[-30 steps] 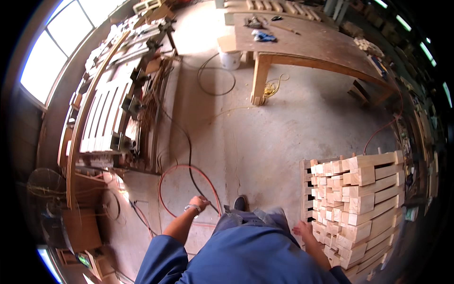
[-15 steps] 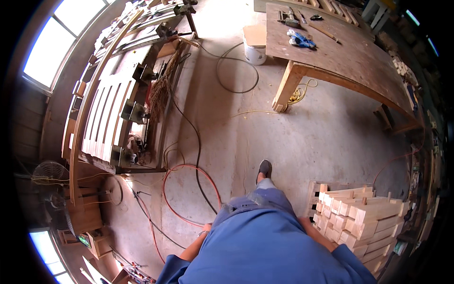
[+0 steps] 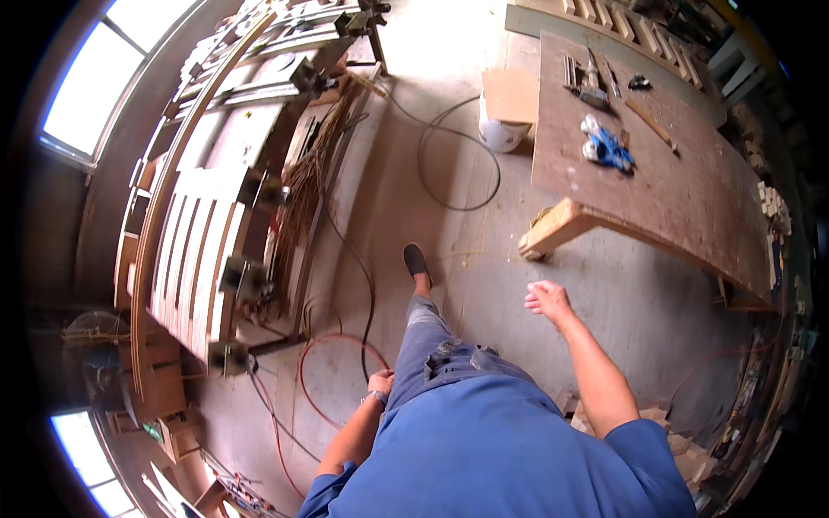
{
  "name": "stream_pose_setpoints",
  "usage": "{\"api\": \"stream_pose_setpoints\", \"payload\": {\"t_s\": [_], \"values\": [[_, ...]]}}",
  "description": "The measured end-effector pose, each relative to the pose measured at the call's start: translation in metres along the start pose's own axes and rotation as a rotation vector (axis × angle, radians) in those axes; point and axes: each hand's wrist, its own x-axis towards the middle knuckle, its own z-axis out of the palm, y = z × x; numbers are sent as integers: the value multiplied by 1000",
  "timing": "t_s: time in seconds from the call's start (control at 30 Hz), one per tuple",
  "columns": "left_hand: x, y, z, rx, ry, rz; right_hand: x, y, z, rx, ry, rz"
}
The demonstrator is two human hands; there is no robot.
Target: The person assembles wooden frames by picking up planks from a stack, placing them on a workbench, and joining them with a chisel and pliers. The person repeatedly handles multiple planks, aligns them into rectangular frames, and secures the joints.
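Note:
My right hand (image 3: 550, 302) is held out in front of me over the floor, close to the near corner leg of the wooden workbench (image 3: 553, 226). Its fingers are loosely bent and somewhat apart, with nothing visible in them. Low beside my left thigh hangs my left hand (image 3: 381, 381), a watch (image 3: 375, 396) on its wrist; its fingers are mostly hidden. On the bench top lie blue-and-white gloves (image 3: 609, 147), a hammer (image 3: 652, 125) and a power tool (image 3: 592, 91). One shoe (image 3: 415, 261) is forward on the concrete.
On my left stands a clamping rack (image 3: 250, 190) holding wooden slats. Beside it lies a twig broom (image 3: 302, 190). A black hose (image 3: 496, 186) and a red hose (image 3: 302, 380) loop across the floor. A white bucket (image 3: 501, 136) stands by the bench; wood blocks (image 3: 691, 457) are stacked at lower right.
I have stepped forward, and the bench and rack are nearer. My right arm has swung up and forward from my side. The shoe in view is further left.

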Motion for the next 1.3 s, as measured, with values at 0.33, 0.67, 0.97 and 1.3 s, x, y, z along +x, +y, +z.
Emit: {"api": "stream_pose_setpoints", "payload": {"t_s": [0.33, 0.67, 0.97, 1.3], "values": [[234, 258, -140, 249, -93, -14, 121, -170, 96, -14, -109, 142], [372, 623, -159, 88, -275, 235, 284, -351, 80, 10, -41, 11], [537, 797, -117, 70, -842, 506, 518, -542, 9, -180, -105, -41], [655, 1039, -110, 435, -949, 693, 698, -667, -91, 139, 35, -202]]}}
